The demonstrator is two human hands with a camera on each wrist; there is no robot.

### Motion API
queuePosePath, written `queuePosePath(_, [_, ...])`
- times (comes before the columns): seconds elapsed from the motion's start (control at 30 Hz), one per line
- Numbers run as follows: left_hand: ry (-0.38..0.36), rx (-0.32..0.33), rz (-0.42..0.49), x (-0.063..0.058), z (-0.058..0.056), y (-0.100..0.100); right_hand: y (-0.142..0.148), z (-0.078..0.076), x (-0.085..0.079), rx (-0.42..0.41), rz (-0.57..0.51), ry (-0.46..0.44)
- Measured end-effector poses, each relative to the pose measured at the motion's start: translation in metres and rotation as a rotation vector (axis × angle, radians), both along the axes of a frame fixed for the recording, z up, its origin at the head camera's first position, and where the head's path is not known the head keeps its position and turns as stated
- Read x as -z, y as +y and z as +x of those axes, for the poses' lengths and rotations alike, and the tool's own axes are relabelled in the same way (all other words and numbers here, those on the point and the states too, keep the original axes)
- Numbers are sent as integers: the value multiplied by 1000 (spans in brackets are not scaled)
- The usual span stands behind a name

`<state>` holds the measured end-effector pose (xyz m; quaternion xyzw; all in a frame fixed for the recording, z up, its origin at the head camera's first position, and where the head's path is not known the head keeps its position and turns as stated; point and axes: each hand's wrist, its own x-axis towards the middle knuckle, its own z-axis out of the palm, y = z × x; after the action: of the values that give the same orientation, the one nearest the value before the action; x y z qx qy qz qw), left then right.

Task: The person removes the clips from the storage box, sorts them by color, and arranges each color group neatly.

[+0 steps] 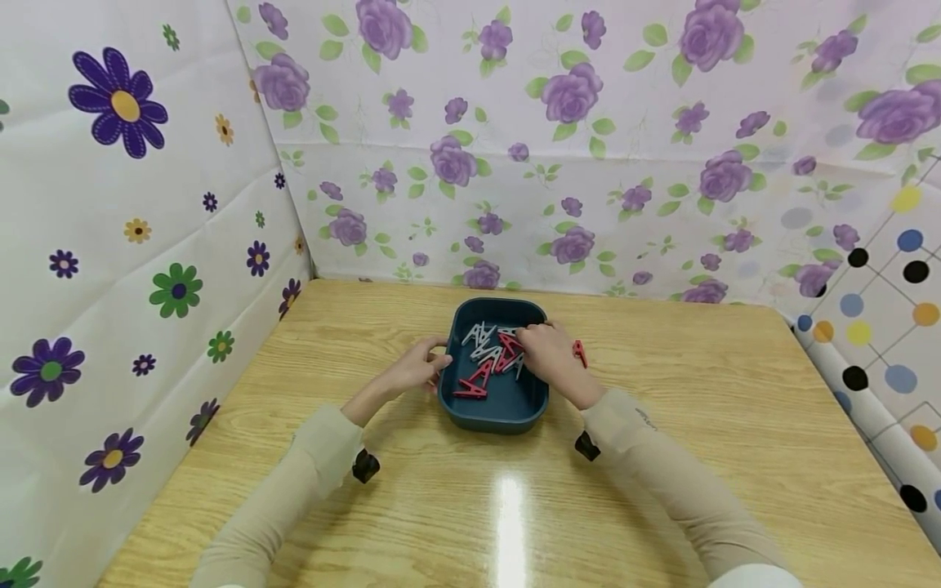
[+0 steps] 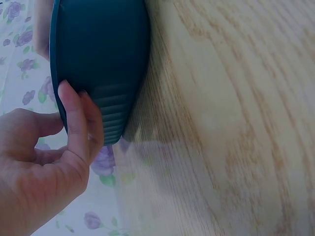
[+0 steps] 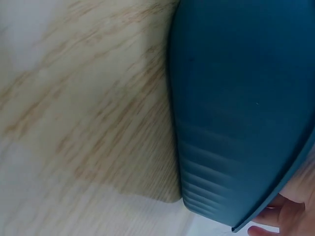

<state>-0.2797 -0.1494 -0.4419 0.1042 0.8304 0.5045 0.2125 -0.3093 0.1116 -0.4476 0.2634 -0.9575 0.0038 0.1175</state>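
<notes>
A dark blue plastic bin stands on the table, with several red and pale grey clothespins heaped in it. My left hand grips its left rim, thumb over the edge and fingers against the outer wall. Over the right rim reaches my right hand, its fingertips down among the clothespins. In the right wrist view, some fingers show past the rim; I cannot tell whether they pinch a clothespin. One red clothespin lies on the table just right of that hand.
The wooden table reaches back to a wall covering with purple flowers. Another flowered sheet hangs along the left, and a dotted one along the right. Black wrist cameras sit below the sleeves.
</notes>
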Motion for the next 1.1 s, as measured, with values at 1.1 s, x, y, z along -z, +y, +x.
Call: queuePosePath(1.1, [7,-14,-14,3,-1,0,-17,1,5,110,148,50])
